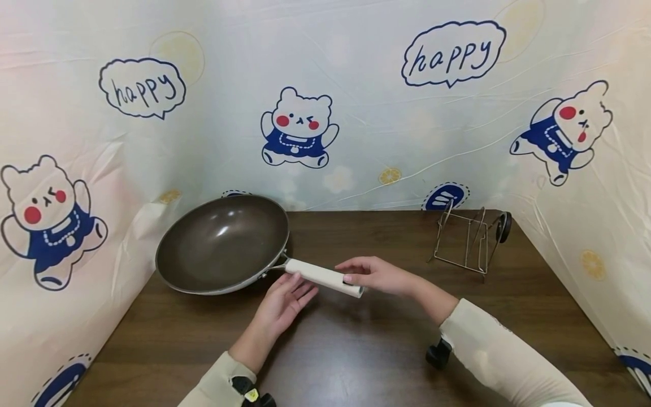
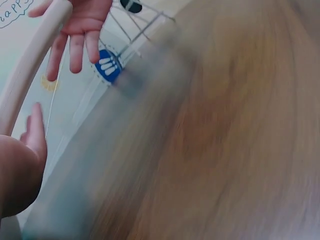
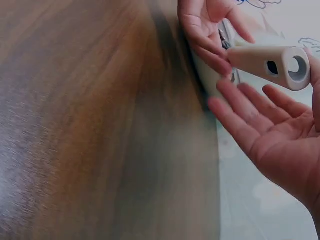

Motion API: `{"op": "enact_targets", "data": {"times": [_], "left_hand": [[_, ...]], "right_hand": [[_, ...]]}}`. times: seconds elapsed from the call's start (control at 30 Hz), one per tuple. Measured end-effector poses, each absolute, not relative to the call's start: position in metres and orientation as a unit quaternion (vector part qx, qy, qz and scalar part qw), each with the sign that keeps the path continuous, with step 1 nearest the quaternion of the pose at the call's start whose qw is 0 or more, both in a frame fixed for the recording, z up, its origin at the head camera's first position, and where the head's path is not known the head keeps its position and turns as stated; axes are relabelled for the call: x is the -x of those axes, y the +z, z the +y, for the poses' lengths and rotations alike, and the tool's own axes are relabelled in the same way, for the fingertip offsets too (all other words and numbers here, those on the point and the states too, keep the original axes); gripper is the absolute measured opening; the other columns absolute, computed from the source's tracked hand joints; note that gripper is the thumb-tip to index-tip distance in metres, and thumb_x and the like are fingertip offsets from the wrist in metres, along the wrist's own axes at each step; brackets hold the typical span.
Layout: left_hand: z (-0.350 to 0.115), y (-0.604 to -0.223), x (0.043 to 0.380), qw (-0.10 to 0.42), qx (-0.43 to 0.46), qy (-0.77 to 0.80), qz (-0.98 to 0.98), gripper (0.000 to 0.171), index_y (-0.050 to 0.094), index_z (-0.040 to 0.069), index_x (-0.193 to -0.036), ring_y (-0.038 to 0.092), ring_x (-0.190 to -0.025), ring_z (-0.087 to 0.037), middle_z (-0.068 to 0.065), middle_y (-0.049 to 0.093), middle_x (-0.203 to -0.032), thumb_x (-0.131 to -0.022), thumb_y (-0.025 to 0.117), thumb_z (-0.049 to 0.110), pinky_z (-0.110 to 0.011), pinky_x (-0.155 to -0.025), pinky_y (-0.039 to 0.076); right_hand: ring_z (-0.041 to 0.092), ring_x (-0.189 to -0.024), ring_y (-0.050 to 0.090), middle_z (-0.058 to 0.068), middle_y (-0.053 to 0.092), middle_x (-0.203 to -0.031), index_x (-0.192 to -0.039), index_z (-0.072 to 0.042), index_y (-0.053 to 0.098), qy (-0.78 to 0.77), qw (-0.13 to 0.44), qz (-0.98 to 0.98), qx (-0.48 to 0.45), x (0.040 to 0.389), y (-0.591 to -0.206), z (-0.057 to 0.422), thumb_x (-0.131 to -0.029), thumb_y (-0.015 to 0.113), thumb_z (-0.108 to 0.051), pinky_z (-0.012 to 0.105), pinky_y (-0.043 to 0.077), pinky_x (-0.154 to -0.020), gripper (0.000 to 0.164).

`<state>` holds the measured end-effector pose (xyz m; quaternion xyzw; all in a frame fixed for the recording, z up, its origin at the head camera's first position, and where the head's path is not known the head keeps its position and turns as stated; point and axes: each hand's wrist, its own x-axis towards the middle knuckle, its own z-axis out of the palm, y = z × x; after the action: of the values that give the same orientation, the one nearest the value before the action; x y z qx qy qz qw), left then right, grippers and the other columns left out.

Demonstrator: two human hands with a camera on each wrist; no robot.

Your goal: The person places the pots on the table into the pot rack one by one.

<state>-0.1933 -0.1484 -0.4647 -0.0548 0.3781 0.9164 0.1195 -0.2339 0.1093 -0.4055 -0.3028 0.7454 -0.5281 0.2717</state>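
Observation:
A wok (image 1: 224, 243) with a brown inside sits at the left of the wooden table, its white handle (image 1: 322, 276) pointing right. Below the handle's inner end my left hand (image 1: 285, 305) has its thumb at the handle and its fingers loosely extended beneath. My right hand (image 1: 378, 276) is at the outer end, thumb over the handle and fingers stretched out behind it. In the right wrist view the right palm (image 3: 285, 145) faces the handle's holed end (image 3: 297, 68) with fingers spread. Neither hand's fingers wrap the handle there.
A wire rack (image 1: 465, 240) with a black round part stands at the back right of the table (image 1: 356, 350). Behind and beside the table hangs a pale printed sheet (image 1: 346, 113) with bears and lettering.

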Motion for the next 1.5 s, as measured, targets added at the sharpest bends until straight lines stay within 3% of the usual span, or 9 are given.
{"op": "enact_targets", "data": {"times": [0.17, 0.37, 0.77, 1.0, 1.3, 1.5], "left_hand": [[-0.133, -0.464, 0.193, 0.082, 0.059, 0.937, 0.334, 0.022, 0.053, 0.013, -0.115, 0.065, -0.103, -0.026, -0.008, 0.065, -0.108, -0.099, 0.050, -0.002, -0.042, -0.088, 0.053], [-0.125, -0.469, 0.189, 0.065, 0.043, 0.933, 0.351, 0.043, 0.035, 0.016, -0.127, 0.063, -0.111, -0.033, -0.008, 0.061, -0.120, -0.096, 0.046, -0.012, -0.042, -0.085, 0.055], [-0.134, -0.481, 0.181, 0.095, 0.028, 0.910, 0.402, 0.059, 0.021, 0.010, -0.142, 0.065, -0.107, -0.029, -0.009, 0.060, -0.122, -0.094, 0.042, -0.017, -0.037, -0.077, 0.057], [-0.137, -0.478, 0.177, 0.091, -0.006, 0.899, 0.428, 0.068, 0.017, 0.009, -0.147, 0.066, -0.105, -0.030, -0.013, 0.053, -0.137, -0.091, 0.046, -0.018, -0.037, -0.079, 0.057], [-0.136, -0.474, 0.175, 0.051, -0.004, 0.890, 0.453, 0.050, 0.025, 0.004, -0.126, 0.069, -0.095, -0.031, -0.024, 0.058, -0.129, -0.089, 0.048, -0.020, -0.034, -0.076, 0.057], [-0.137, -0.472, 0.171, 0.029, 0.022, 0.878, 0.477, 0.050, 0.029, 0.004, -0.121, 0.066, -0.097, -0.026, -0.025, 0.055, -0.126, -0.085, 0.049, -0.024, -0.036, -0.070, 0.058]], "right_hand": [[0.041, -0.103, 0.064, 0.023, 0.054, -0.118, -0.140, 0.008, 0.042, -0.626, 0.389, 0.622, 0.266, 0.231, -0.416, 0.109, -0.102, 0.053, -0.019, 0.054, 0.054, -0.080, 0.048], [0.034, -0.105, 0.065, 0.023, 0.052, -0.131, -0.142, 0.012, 0.034, -0.689, 0.441, 0.531, 0.221, 0.223, -0.434, 0.107, -0.096, 0.061, -0.008, 0.041, 0.058, -0.073, 0.057], [0.028, -0.104, 0.065, 0.019, 0.053, -0.131, -0.142, 0.009, 0.035, -0.731, 0.402, 0.504, 0.223, 0.196, -0.469, 0.099, -0.094, 0.061, -0.004, 0.033, 0.057, -0.066, 0.057], [0.030, -0.105, 0.065, 0.020, 0.052, -0.131, -0.142, 0.009, 0.035, -0.742, 0.371, 0.507, 0.234, 0.184, -0.474, 0.094, -0.093, 0.064, -0.005, 0.036, 0.058, -0.068, 0.059], [0.036, -0.113, 0.060, 0.020, 0.048, -0.135, -0.142, 0.010, 0.032, -0.756, 0.346, 0.505, 0.231, 0.175, -0.484, 0.087, -0.092, 0.064, -0.002, 0.045, 0.057, -0.077, 0.060], [0.037, -0.114, 0.059, 0.020, 0.046, -0.135, -0.142, 0.011, 0.030, -0.761, 0.336, 0.500, 0.241, 0.170, -0.491, 0.082, -0.092, 0.061, 0.006, 0.044, 0.057, -0.078, 0.060]]}}
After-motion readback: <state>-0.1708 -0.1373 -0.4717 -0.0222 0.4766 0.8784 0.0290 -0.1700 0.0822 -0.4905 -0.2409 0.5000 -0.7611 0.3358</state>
